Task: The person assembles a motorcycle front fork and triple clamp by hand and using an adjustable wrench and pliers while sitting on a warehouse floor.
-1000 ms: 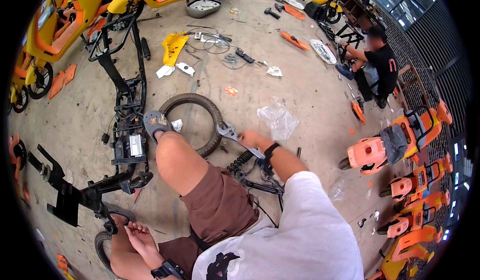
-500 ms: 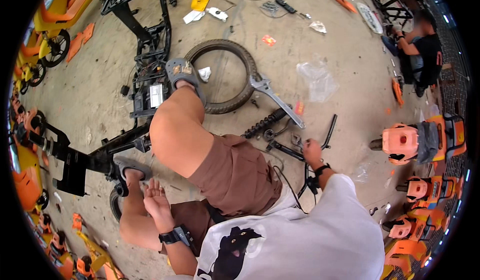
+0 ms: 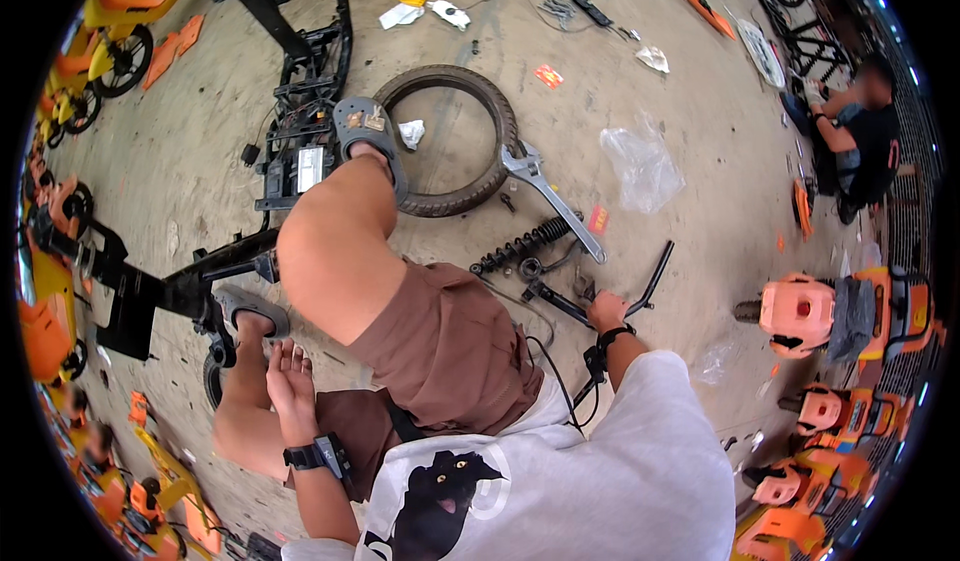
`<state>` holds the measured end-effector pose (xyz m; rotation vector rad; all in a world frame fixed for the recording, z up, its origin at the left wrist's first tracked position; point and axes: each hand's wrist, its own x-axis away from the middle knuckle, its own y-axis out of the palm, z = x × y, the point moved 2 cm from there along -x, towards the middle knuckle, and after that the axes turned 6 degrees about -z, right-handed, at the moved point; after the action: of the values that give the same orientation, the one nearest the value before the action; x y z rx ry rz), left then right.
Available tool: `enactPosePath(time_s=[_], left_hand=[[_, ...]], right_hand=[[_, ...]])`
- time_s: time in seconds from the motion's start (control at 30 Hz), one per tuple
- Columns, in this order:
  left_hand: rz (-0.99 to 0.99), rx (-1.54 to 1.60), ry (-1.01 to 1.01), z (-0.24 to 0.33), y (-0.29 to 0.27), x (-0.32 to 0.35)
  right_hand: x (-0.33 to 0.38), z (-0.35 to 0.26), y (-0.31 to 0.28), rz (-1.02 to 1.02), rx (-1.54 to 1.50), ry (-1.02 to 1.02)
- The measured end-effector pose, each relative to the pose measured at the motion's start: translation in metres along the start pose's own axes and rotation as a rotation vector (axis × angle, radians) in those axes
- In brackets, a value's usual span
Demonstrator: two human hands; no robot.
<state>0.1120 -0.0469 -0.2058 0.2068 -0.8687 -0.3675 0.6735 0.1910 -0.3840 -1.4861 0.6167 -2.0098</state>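
My right hand (image 3: 607, 312) is down on the concrete floor with its fingers curled, touching a black metal bracket (image 3: 553, 301) and a bent black rod (image 3: 655, 273); pliers (image 3: 584, 286) lie just beyond it. Whether it grips anything is hidden. A coil shock absorber (image 3: 520, 246) and a large silver wrench (image 3: 552, 197) lie a little farther out. My left hand (image 3: 290, 386), with a black watch on its wrist, rests flat with spread fingers on my left lower leg. My right foot in a grey sandal (image 3: 368, 131) stands on the edge of a black tyre (image 3: 478, 186).
A stripped black scooter frame (image 3: 300, 111) lies to the left of the tyre. A crumpled clear plastic bag (image 3: 640, 166) sits to the right. Another person (image 3: 862, 131) sits at the far right. Orange scooter body parts (image 3: 800, 311) crowd the right side, and yellow scooters (image 3: 110, 21) the upper left.
My right hand has left the wrench handle and drawn back toward me to the black parts by the pliers. The view has tilted down. My left hand stays on my leg.
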Motion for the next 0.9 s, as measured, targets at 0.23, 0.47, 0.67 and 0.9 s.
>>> enactPosePath(time_s=[0.23,0.47,0.67,0.9], left_hand=[[-0.034,0.012,0.015,0.003,0.026,0.023],[-0.139,0.017,-0.001,0.005,0.034,0.028],[-0.201,0.020,-0.004,0.011,0.044,0.037],[-0.190,0.033,0.025,0.015,0.038,0.041]], right_hand=[[0.015,-0.011,-0.034,0.135,-0.042,-0.235],[0.042,-0.088,-0.136,-0.251,-0.273,-0.479],[0.034,-0.176,-0.186,0.168,-0.253,-0.785],[0.040,-0.220,-0.225,0.220,-0.015,-0.772]])
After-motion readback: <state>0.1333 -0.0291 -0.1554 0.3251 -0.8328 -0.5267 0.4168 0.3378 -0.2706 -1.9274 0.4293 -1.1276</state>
